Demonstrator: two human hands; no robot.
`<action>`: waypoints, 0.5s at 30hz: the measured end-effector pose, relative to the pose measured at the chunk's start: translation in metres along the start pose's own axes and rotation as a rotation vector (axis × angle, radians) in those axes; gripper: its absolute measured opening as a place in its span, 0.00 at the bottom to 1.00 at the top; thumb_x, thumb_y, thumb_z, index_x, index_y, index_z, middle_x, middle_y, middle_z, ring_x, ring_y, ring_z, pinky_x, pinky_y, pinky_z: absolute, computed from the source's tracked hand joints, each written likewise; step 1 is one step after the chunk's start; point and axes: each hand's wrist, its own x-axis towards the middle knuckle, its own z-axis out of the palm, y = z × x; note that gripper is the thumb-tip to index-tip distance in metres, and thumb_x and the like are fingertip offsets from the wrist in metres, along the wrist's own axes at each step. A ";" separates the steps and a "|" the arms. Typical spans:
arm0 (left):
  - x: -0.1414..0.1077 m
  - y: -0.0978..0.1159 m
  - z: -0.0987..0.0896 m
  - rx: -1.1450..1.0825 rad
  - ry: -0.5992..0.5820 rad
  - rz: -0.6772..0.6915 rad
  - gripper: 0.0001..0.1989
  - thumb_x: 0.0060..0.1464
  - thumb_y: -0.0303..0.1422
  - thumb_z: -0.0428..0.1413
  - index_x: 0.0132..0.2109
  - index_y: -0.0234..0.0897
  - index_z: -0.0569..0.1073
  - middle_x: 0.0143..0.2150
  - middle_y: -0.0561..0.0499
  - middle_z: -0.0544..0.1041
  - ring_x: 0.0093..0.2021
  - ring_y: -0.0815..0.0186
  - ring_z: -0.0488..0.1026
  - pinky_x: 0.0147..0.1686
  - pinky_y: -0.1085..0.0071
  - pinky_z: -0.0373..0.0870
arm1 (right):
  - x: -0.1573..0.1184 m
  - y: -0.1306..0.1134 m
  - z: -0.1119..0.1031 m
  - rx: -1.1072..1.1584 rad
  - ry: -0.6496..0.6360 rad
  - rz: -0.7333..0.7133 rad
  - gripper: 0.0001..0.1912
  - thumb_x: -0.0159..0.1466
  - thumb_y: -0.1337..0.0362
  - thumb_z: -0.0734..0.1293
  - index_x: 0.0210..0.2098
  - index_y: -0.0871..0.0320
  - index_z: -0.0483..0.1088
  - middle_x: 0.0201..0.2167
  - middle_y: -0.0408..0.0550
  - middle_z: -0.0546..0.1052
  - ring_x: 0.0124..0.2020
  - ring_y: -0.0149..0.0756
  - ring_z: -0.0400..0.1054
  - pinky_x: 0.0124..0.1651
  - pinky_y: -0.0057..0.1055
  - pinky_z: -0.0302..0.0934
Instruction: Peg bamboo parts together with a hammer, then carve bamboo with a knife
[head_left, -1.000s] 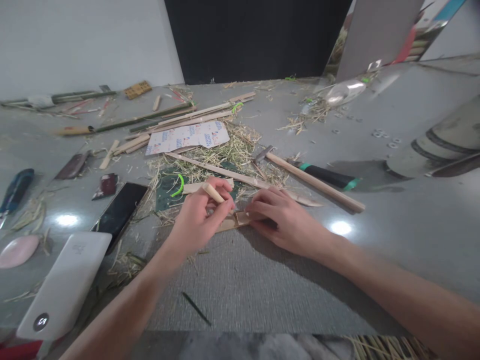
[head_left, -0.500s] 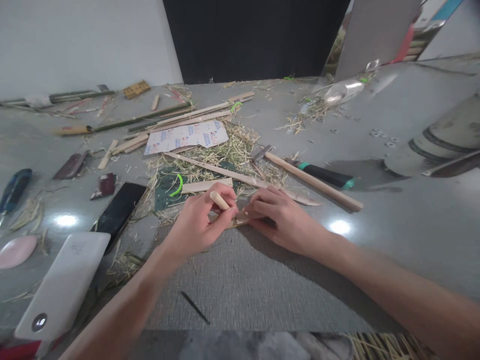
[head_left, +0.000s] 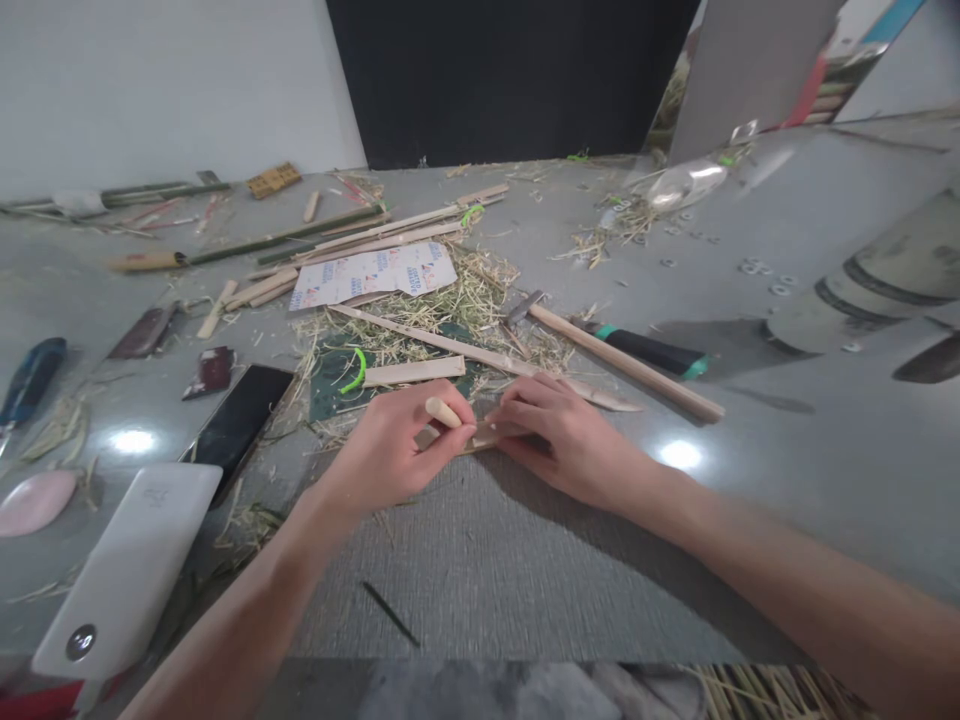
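Note:
Between the thumb and fingers of my left hand (head_left: 401,435) is a pale round wooden stick (head_left: 443,411), tilted with its thick end up and to the left. Its lower end sits by a flat light wood strip (head_left: 482,437) lying on the grey table. My right hand (head_left: 555,435) has its fingers closed on the right part of that strip, and the fingertips hide the grip. Just behind the hands, a flat pale wooden piece (head_left: 415,371) with a green loop (head_left: 355,371) lies on a dark green mat (head_left: 330,385).
A hammer (head_left: 622,362) and a black-and-teal handle (head_left: 652,350) lie right of centre. Left are a black phone (head_left: 240,420), white power bank (head_left: 129,570) and screwdriver (head_left: 31,385). Shavings (head_left: 472,290) and printed paper (head_left: 375,274) lie behind; a bamboo cylinder (head_left: 877,270) stands right.
The round stick in my left hand has tilted lower and slightly to the right. My right hand stays in place. A dark blade-like object at the far right has shifted rightward.

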 end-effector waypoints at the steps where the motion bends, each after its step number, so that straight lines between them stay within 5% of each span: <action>1: 0.000 0.000 0.000 -0.005 -0.004 0.000 0.06 0.67 0.27 0.58 0.39 0.40 0.76 0.39 0.52 0.81 0.39 0.65 0.79 0.41 0.67 0.72 | 0.000 0.000 0.000 0.000 0.002 0.001 0.06 0.74 0.66 0.66 0.47 0.58 0.75 0.43 0.50 0.72 0.46 0.38 0.64 0.51 0.37 0.58; 15: 0.004 0.002 -0.002 -0.066 -0.049 -0.141 0.05 0.67 0.33 0.61 0.42 0.41 0.82 0.41 0.52 0.86 0.43 0.64 0.83 0.34 0.76 0.78 | 0.000 0.001 0.002 0.006 0.023 -0.017 0.06 0.73 0.69 0.67 0.48 0.58 0.75 0.43 0.49 0.72 0.45 0.38 0.64 0.51 0.37 0.58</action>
